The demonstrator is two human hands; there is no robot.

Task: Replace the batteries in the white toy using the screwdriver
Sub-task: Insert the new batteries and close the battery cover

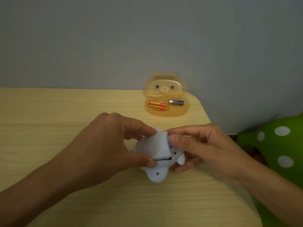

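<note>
The white toy (157,172) lies underside up on the wooden table (49,128), held between both hands. My left hand (106,145) pinches its white battery cover (159,145), which sits tilted over the compartment with a dark gap along its near edge. My right hand (200,148) cradles the toy from the right, its thumb and forefinger at the cover's far right edge. Two orange batteries (157,106) and one purple battery (176,102) lie in the open orange bear-shaped case (183,110) behind. No screwdriver is in view.
The case's lid (165,86) stands upright against the grey wall. The table's rounded right corner ends near the case. A green plush with white spots (278,145) lies off the table's right edge.
</note>
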